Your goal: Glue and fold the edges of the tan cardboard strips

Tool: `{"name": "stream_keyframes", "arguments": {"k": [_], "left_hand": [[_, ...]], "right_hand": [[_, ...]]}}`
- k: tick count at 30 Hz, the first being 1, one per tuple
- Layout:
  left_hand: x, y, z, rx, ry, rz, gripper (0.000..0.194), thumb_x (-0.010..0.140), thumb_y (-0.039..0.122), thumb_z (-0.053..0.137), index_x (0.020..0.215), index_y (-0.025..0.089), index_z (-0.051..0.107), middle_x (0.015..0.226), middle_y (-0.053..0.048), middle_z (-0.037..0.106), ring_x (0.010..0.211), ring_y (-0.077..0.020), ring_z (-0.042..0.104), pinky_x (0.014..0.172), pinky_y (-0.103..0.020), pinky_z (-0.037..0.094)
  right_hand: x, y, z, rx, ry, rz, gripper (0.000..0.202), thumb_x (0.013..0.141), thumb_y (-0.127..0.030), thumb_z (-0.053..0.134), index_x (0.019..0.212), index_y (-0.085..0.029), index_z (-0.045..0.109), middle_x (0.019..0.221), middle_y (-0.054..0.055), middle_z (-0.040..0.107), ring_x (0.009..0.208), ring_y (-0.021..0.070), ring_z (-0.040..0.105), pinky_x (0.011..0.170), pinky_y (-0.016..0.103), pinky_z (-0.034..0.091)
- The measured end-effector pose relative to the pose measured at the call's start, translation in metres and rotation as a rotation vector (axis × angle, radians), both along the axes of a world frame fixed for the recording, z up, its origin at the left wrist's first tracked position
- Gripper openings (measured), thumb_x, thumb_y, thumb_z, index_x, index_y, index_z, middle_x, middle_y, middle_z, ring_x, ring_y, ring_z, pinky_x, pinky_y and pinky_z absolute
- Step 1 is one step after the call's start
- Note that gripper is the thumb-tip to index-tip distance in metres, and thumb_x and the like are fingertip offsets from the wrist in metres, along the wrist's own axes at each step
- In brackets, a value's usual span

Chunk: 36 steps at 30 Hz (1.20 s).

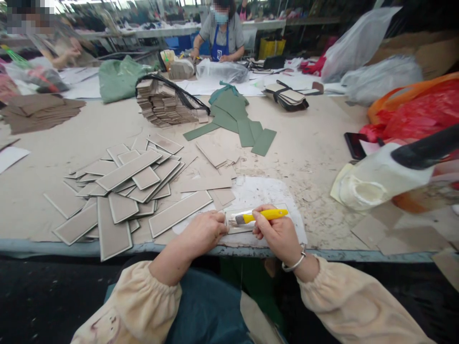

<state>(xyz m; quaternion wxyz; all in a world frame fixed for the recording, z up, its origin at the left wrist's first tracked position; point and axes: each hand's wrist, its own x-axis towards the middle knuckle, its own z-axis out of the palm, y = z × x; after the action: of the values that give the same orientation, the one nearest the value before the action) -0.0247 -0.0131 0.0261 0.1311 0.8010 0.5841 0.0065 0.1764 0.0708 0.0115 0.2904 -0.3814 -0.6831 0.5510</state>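
Note:
My right hand [274,231] grips a small paintbrush [263,216] with a yellow handle, its bristles pointing left. The bristles are over a rectangular strip [245,223] whose surface looks wet and shiny. At the strip's left end, my left hand [202,231] is closed, its fingertips pressed at the edge. The strip lies on a stained white sheet [287,191] near the table's front edge. To the left lies a loose heap of beige panels [114,234] with pale green borders, and one such panel [182,212] is beside my left hand.
Plain beige pieces [208,182], green pieces [233,114] and a bundled stack [163,102] lie beyond. At right stand a whitish plastic container [373,184], a phone [355,145] and a red bag [423,110]. A masked co-worker [222,36] sits across the table.

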Motion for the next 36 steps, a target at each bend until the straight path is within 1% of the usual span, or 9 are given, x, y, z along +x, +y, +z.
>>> {"name": "stream_keyframes", "arguments": {"k": [4, 10, 15, 24, 28, 30, 32, 34, 36], "left_hand": [[0.0, 0.0, 0.0, -0.007, 0.002, -0.001, 0.024, 0.088, 0.022, 0.048, 0.074, 0.02, 0.067, 0.078, -0.003, 0.06, 0.073, -0.0157, 0.053, 0.066, -0.026, 0.039], [-0.001, 0.002, 0.0, -0.036, -0.015, 0.011, 0.025, 0.088, 0.02, 0.046, 0.073, 0.021, 0.066, 0.078, -0.003, 0.061, 0.078, -0.0162, 0.055, 0.071, -0.027, 0.041], [-0.002, 0.002, -0.001, -0.057, -0.028, 0.004, 0.024, 0.088, 0.019, 0.046, 0.076, 0.023, 0.067, 0.079, -0.003, 0.061, 0.08, -0.0165, 0.055, 0.074, -0.028, 0.042], [0.0, 0.003, 0.002, -0.058, -0.016, 0.015, 0.022, 0.087, 0.018, 0.049, 0.072, 0.021, 0.065, 0.078, -0.002, 0.061, 0.077, -0.0155, 0.055, 0.072, -0.027, 0.041], [0.001, 0.002, 0.006, -0.051, -0.002, 0.022, 0.019, 0.085, 0.018, 0.052, 0.07, 0.021, 0.064, 0.077, -0.002, 0.061, 0.075, -0.0152, 0.054, 0.071, -0.026, 0.041], [0.002, 0.001, 0.007, -0.045, 0.01, 0.039, 0.018, 0.084, 0.018, 0.052, 0.07, 0.02, 0.063, 0.077, -0.002, 0.061, 0.075, -0.0154, 0.054, 0.071, -0.026, 0.041], [0.002, 0.001, 0.007, -0.043, 0.016, 0.043, 0.018, 0.083, 0.018, 0.053, 0.069, 0.02, 0.063, 0.077, -0.002, 0.062, 0.076, -0.0159, 0.054, 0.071, -0.026, 0.041], [0.002, 0.002, 0.007, -0.04, 0.007, 0.044, 0.018, 0.083, 0.018, 0.053, 0.069, 0.02, 0.064, 0.078, -0.003, 0.062, 0.078, -0.0165, 0.055, 0.072, -0.026, 0.042], [0.003, 0.003, 0.005, -0.047, -0.024, 0.05, 0.019, 0.085, 0.019, 0.051, 0.072, 0.021, 0.065, 0.079, -0.003, 0.063, 0.08, -0.0166, 0.056, 0.073, -0.026, 0.042]], "right_hand": [[0.01, 0.008, -0.004, 0.105, -0.102, -0.031, 0.028, 0.089, -0.044, 0.05, 0.086, -0.019, 0.06, 0.052, -0.003, 0.059, 0.042, 0.012, 0.056, 0.044, 0.023, 0.045], [0.048, 0.031, 0.002, 0.281, -0.253, -0.158, 0.035, 0.089, -0.045, 0.048, 0.07, -0.018, 0.062, 0.057, 0.0, 0.063, 0.045, 0.0124, 0.057, 0.045, 0.024, 0.043], [0.076, 0.046, 0.007, 0.329, -0.384, -0.309, 0.036, 0.086, -0.048, 0.048, 0.075, -0.017, 0.065, 0.048, -0.001, 0.059, 0.045, 0.0147, 0.059, 0.05, 0.025, 0.044], [0.094, 0.055, 0.015, 0.533, -0.517, -0.378, 0.043, 0.084, -0.05, 0.045, 0.06, -0.019, 0.062, 0.05, 0.001, 0.062, 0.049, 0.0163, 0.061, 0.052, 0.026, 0.044], [0.092, 0.053, 0.01, 0.508, -0.483, -0.36, 0.049, 0.085, -0.053, 0.043, 0.054, -0.02, 0.061, 0.061, 0.002, 0.067, 0.049, 0.0145, 0.061, 0.052, 0.026, 0.045], [0.091, 0.054, 0.008, 0.512, -0.485, -0.311, 0.053, 0.085, -0.055, 0.042, 0.048, -0.02, 0.058, 0.063, 0.003, 0.067, 0.048, 0.0142, 0.06, 0.048, 0.026, 0.045], [0.092, 0.058, 0.007, 0.543, -0.493, -0.314, 0.054, 0.083, -0.056, 0.043, 0.045, -0.021, 0.057, 0.063, 0.004, 0.067, 0.048, 0.0153, 0.06, 0.046, 0.027, 0.044], [0.094, 0.061, 0.008, 0.512, -0.448, -0.384, 0.048, 0.082, -0.055, 0.048, 0.052, -0.02, 0.06, 0.062, 0.004, 0.066, 0.048, 0.0162, 0.06, 0.044, 0.027, 0.044], [0.093, 0.059, 0.012, 0.393, -0.3, -0.484, 0.036, 0.082, -0.05, 0.053, 0.071, -0.018, 0.065, 0.059, 0.002, 0.063, 0.047, 0.0162, 0.059, 0.043, 0.027, 0.046]]}}
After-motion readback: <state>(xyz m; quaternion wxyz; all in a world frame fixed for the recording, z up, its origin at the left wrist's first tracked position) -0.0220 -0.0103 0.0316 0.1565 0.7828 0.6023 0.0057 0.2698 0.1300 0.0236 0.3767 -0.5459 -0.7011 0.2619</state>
